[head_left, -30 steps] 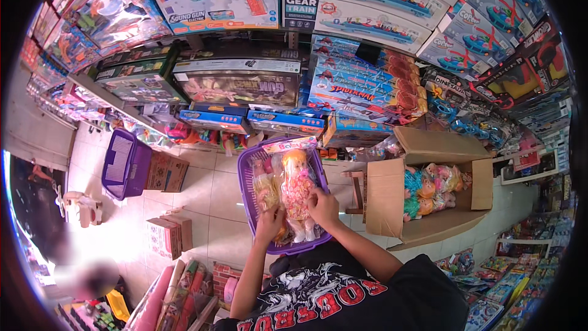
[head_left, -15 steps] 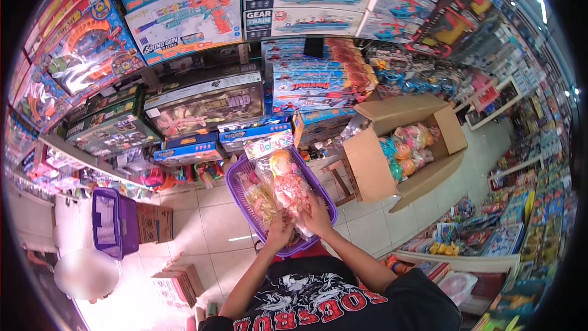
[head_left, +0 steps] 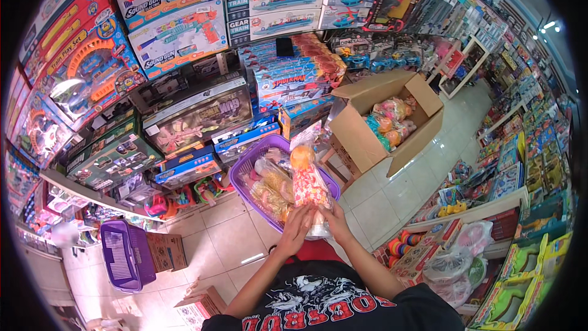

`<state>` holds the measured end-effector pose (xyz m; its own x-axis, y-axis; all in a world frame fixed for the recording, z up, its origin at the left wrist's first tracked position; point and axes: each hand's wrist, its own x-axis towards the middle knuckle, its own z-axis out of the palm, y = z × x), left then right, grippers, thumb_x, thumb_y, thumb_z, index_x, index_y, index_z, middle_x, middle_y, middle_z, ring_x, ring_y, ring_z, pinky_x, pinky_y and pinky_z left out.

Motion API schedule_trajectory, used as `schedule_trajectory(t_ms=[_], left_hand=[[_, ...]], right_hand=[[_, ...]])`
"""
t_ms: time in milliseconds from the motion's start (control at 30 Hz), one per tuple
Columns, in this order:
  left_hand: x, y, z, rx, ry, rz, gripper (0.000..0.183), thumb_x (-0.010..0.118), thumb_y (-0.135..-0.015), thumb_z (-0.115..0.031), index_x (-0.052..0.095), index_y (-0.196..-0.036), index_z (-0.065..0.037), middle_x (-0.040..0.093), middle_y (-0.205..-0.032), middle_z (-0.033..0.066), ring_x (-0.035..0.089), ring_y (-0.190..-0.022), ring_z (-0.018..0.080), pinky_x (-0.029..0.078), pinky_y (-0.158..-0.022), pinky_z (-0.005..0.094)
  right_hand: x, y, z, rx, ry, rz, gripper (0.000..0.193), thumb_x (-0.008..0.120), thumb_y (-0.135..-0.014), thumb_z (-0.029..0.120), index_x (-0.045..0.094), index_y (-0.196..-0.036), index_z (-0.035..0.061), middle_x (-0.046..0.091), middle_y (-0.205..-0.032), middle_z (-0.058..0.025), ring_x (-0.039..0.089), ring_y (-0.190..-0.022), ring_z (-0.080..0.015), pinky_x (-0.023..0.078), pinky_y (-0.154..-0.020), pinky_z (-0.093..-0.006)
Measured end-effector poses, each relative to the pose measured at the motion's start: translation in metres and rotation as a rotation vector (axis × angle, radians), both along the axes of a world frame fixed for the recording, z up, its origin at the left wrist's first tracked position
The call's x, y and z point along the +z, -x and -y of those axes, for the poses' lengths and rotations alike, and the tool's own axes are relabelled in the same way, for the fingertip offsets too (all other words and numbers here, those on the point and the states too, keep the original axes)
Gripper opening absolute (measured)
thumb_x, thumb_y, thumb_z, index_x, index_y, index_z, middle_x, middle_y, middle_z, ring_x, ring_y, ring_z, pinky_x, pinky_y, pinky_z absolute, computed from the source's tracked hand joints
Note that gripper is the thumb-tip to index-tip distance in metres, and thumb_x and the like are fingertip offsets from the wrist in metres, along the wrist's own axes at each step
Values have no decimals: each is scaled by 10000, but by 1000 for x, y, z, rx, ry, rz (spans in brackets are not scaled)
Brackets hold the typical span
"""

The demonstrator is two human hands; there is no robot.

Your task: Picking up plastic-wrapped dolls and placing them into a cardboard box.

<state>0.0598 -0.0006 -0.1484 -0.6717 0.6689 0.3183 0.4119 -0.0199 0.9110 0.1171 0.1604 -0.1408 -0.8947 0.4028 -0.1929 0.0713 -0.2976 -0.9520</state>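
A bagged doll [head_left: 310,187] with orange hair and a red and white patterned dress is held over the right side of a purple basket [head_left: 237,178]. Its pale header card [head_left: 306,135] points away from me. My left hand [head_left: 294,231] lies with its fingers over the lower end of the bag. From the other side, my right hand [head_left: 337,222] grips the same end, thumb and fingers closed on the plastic. Several more bagged dolls [head_left: 269,187] lie inside the basket, to the left of the held one.
An open cardboard box [head_left: 361,141] with several bagged dolls stands beyond the basket to the right. Boxed toys fill the shelves [head_left: 196,116] ahead. Another purple basket [head_left: 125,257] sits on the floor at left, beside a brown carton [head_left: 166,252]. Toy shelves [head_left: 484,202] line the right.
My hands have slid down to the doll's lower end and raised it towards the basket's right side. More of the dolls in the basket now shows. The whole view has turned slightly.
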Motion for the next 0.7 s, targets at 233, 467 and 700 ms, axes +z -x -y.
schedule_trajectory(t_ms=[233,467,700], left_hand=[[-32,-16,-13,172,-85,162,627,515,-948,-248,247,-1458,0,295,-1396,196,325,-1296,312,277,-1078,385],[-35,-19,-36,-193,-206,796,619,626,-916,-195,318,-1408,18,475,-1312,124,474,-1216,200,384,-1018,332],[-5,-50,-87,35,-67,265,747,711,-816,-88,289,-1421,29,441,-1343,172,458,-1249,243,409,-1013,370]], right_hand=[[9,-17,-11,-183,79,59,414,519,-871,63,506,-1277,-16,627,-1107,-81,608,-973,-149,487,-849,-284],[13,-49,-35,-170,388,66,439,521,-893,89,474,-1316,-17,624,-1118,-109,616,-990,-190,483,-892,-306],[-3,-88,-95,-96,-360,196,620,606,-895,120,319,-1436,27,390,-1407,-148,485,-1201,-224,433,-976,-322]])
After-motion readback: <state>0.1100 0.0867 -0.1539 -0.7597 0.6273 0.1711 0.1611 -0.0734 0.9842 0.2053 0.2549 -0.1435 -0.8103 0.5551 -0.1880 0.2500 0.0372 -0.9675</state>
